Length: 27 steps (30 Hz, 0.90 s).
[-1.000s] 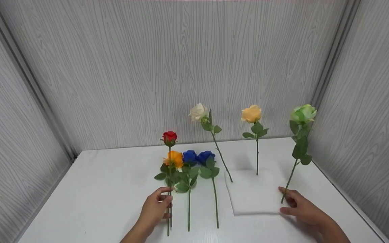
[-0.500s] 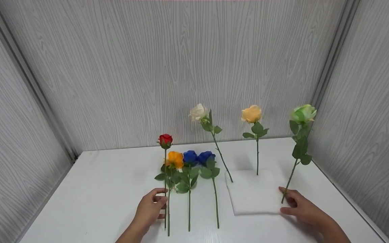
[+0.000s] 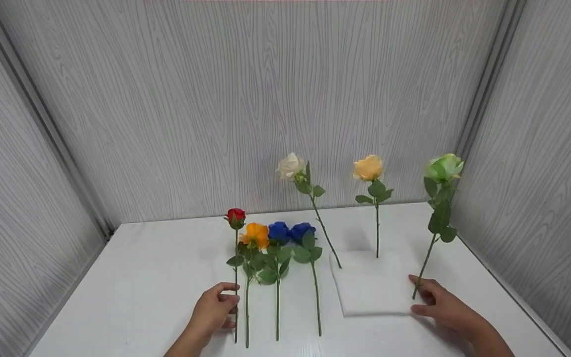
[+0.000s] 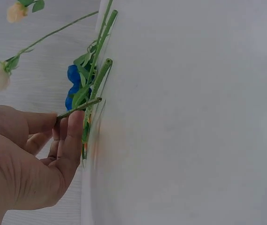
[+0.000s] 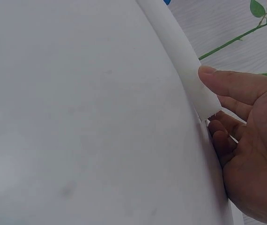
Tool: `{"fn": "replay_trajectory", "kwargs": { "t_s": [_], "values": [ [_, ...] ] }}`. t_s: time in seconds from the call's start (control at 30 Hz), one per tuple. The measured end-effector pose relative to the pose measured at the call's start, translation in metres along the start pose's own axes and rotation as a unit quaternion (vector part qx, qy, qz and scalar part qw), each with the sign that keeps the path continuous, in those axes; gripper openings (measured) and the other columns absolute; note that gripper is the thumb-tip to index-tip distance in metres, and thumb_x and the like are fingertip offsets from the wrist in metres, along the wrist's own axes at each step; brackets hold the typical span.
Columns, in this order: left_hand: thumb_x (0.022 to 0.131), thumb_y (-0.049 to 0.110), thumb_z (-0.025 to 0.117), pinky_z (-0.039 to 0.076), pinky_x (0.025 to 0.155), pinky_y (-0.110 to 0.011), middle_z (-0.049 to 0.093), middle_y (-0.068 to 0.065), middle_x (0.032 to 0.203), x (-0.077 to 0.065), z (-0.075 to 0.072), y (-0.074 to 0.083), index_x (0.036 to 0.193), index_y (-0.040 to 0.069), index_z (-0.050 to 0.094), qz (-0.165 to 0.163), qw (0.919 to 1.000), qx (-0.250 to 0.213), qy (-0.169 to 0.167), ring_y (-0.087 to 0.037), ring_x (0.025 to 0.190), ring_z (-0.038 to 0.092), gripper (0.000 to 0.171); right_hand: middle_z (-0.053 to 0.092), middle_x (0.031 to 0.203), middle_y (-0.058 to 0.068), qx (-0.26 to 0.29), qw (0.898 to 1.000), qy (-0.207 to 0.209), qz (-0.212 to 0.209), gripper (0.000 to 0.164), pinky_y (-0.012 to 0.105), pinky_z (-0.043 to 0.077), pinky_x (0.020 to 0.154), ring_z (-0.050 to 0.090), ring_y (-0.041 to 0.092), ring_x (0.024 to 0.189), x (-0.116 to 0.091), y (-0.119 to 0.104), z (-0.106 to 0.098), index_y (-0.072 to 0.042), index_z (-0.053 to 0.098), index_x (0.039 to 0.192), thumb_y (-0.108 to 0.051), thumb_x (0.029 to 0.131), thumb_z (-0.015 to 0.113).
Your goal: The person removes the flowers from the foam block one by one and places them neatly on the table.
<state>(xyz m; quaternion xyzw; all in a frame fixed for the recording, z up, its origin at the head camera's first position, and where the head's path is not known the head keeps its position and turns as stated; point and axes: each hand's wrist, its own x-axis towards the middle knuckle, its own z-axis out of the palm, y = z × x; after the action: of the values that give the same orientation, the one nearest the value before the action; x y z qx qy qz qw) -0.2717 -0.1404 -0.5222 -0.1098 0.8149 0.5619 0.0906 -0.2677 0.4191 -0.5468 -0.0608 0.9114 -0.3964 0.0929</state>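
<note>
A: Since a second ago the left hand (image 3: 213, 311) has carried the small red rose on its thin green stem (image 3: 236, 216) leftward and lower; its bloom now sits only a little above the orange rose (image 3: 256, 234).

B: How does that hand hold it?

A: Thumb and fingers pinch the stem, which stands upright with its foot on the white desk (image 3: 142, 287). Just right of the hand lie the orange rose and two blue roses (image 3: 289, 231).

B: And the right hand (image 3: 441, 306)?

A: It has not moved. Its thumb and relaxed fingers rest against the right edge of the white foam block (image 3: 372, 290), just beside the green rose's stem (image 3: 427, 260). Left of that hand, a cream rose (image 3: 290, 165) and a peach rose (image 3: 368, 167) stand in the foam.
</note>
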Motion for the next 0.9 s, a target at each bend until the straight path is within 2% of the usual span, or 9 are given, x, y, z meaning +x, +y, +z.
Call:
{"fn": "replay_trajectory", "kwargs": {
  "t_s": [0.13,0.23,0.5,0.6,0.7,0.9],
  "values": [
    [0.106,0.012,0.068,0.065,0.064,-0.030,0.072,-0.013,0.114,0.002,-0.003,-0.003,0.139,0.008,0.066,-0.006,1.0000,-0.001,-0.003,-0.018,0.092,0.070,0.033,0.051,0.148,0.018,-0.003,1.000,-0.002,0.020,0.091,0.036,0.048,0.107,0.051,0.030,0.129,0.002,-0.002,-0.001,-0.006,0.038,0.167,-0.036,0.095,0.085],
    [0.105,0.012,0.068,0.065,0.064,-0.031,0.073,-0.012,0.116,0.003,-0.005,-0.003,0.138,0.009,0.067,-0.011,0.9999,0.000,-0.003,-0.019,0.093,0.070,0.033,0.050,0.153,0.021,-0.002,1.000,-0.005,0.019,0.092,0.046,0.047,0.112,0.051,0.035,0.134,0.002,-0.002,0.000,-0.006,0.037,0.168,-0.036,0.095,0.084],
    [0.104,0.012,0.070,0.065,0.062,-0.032,0.073,-0.013,0.116,0.003,-0.009,-0.004,0.138,0.008,0.068,-0.015,0.9998,0.011,-0.006,-0.019,0.091,0.069,0.034,0.047,0.157,0.023,0.001,1.000,-0.003,0.025,0.092,0.055,0.044,0.119,0.050,0.039,0.141,0.003,-0.001,0.001,-0.007,0.036,0.168,-0.035,0.095,0.085],
    [0.104,0.012,0.071,0.065,0.061,-0.032,0.073,-0.013,0.114,0.003,-0.010,-0.006,0.137,0.008,0.068,-0.014,0.9997,0.016,-0.008,-0.019,0.090,0.069,0.034,0.048,0.155,0.022,0.002,1.000,-0.003,0.031,0.092,0.054,0.045,0.118,0.051,0.037,0.137,0.004,-0.001,0.000,-0.007,0.036,0.168,-0.035,0.095,0.085],
    [0.103,0.012,0.071,0.065,0.061,-0.032,0.072,-0.012,0.111,0.004,-0.011,-0.007,0.136,0.008,0.068,-0.014,0.9997,0.016,-0.009,-0.018,0.088,0.068,0.033,0.049,0.154,0.020,0.001,1.000,-0.003,0.026,0.091,0.047,0.047,0.115,0.050,0.034,0.135,0.003,-0.001,0.000,-0.007,0.037,0.168,-0.035,0.095,0.084],
    [0.103,0.011,0.070,0.065,0.061,-0.032,0.071,-0.011,0.108,0.006,-0.013,-0.010,0.135,0.007,0.068,-0.016,0.9997,0.017,-0.010,-0.018,0.085,0.067,0.032,0.045,0.157,0.026,0.019,1.000,-0.010,-0.005,0.089,0.043,0.046,0.114,0.048,0.041,0.141,-0.003,-0.001,-0.001,-0.004,0.034,0.168,-0.030,0.098,0.082]
  ]
}}
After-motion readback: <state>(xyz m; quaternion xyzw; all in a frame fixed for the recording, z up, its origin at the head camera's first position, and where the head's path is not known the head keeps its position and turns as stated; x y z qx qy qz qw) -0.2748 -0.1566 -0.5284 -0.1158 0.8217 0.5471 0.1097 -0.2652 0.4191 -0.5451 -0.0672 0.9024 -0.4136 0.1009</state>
